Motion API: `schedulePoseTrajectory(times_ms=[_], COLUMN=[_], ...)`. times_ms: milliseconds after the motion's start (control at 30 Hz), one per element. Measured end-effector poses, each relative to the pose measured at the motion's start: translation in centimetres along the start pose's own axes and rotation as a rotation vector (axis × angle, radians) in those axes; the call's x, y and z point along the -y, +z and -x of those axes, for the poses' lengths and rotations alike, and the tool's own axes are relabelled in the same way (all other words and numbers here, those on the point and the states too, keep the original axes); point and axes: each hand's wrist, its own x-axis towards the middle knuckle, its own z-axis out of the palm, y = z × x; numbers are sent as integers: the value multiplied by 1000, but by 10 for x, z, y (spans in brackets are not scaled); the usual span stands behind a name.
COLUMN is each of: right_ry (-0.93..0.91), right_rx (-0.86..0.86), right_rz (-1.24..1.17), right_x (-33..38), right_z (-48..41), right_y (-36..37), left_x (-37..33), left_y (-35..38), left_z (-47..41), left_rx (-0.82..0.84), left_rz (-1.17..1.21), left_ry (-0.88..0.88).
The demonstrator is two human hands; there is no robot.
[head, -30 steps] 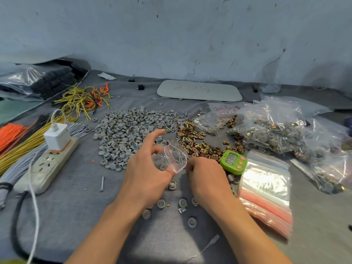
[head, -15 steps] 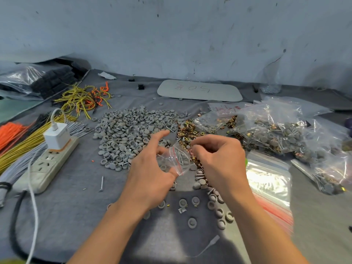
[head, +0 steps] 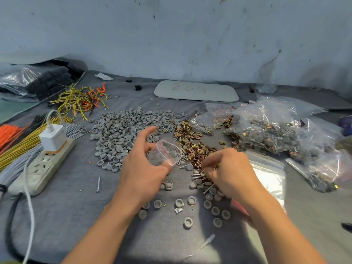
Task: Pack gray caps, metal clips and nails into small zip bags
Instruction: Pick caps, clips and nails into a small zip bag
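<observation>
My left hand (head: 142, 168) holds a small clear zip bag (head: 167, 152) with a red seal line, its mouth held open; the index finger is raised above it. A few nails show inside the bag. My right hand (head: 226, 171) is curled down over the near end of the brass metal clips (head: 196, 147), its fingertips pinching among clips, nails and caps; what it pinches is hidden. A big heap of gray caps (head: 123, 130) lies behind my left hand. Loose gray caps (head: 187, 222) are scattered in front of both hands.
A stack of unused zip bags (head: 266, 176) lies right of my right hand. Filled bags (head: 270, 130) pile up at the far right. A power strip with a white charger (head: 51, 149), bundles of wires (head: 17, 143) and a lone nail (head: 98, 184) lie left. A white tray (head: 196, 91) sits by the wall.
My right hand rose to the bag's mouth half a second ago, then dropped back down to the clips and nails. My left hand kept the bag open, roughly in place.
</observation>
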Motion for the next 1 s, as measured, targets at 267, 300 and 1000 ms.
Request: schedulePoseTrajectory(times_ms=[267,300,1000], right_ry=[37,42,-86], right_rx=[167,161,-73], right_rz=[224,221,285], right_x=[6,6,20], right_z=[7,7,-22], right_y=[8,8,42], left_x=[-3,-3,-3], left_y=[0,0,-3], left_z=[2,2,0], left_rx=[17,19,13], left_rz=[-23,-29,-22], left_ry=[-4,-8,-15])
